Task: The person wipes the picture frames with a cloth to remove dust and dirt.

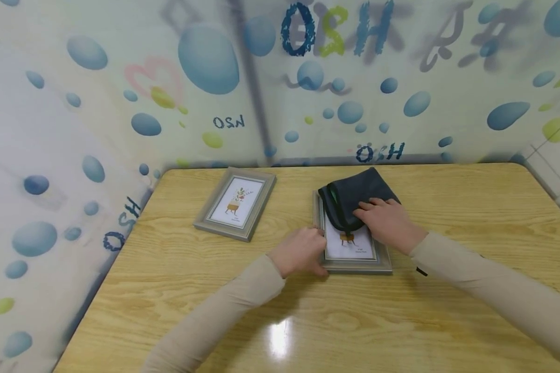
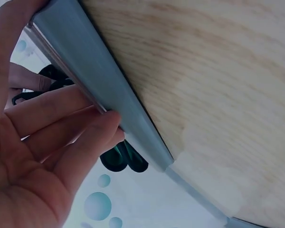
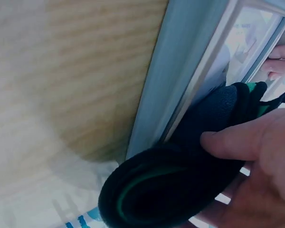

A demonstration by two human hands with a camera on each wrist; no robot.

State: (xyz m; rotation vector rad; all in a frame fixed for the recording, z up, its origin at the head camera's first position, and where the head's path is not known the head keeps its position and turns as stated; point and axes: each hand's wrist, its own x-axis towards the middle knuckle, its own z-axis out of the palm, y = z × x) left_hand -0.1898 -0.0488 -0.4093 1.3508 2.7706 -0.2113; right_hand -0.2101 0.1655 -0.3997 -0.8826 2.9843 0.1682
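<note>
Navy cloth (image 1: 360, 188) with green showing inside its fold is lying across the upper part of the right-hand picture frame (image 1: 354, 269), spreading past its far edge and its far right corner. I am holding that cloth with my right hand (image 1: 389, 224), the thumb pressing on one layer and the fingers bending round the other side, partly hidden, so the hand is closing on the folded bundle. My left hand (image 1: 301, 252) is gripping the left side of the same frame: fingertips are resting at the inner lip and the thumb is reaching the near left corner, leaving the hand only partly closed. Below the cloth, a white print (image 1: 336, 249) is showing a brown pot on thin legs. Well to the left, a second grey frame (image 1: 235, 203) is lying at a slant on the wood-grain table (image 1: 401, 326), its picture showing a leafy plant in a similar pot. Beige sleeves (image 1: 494, 290) are covering my forearms, and behind the table a pale wall (image 1: 280, 98) is carrying blue drops, lime spots and mirrored lettering.
</note>
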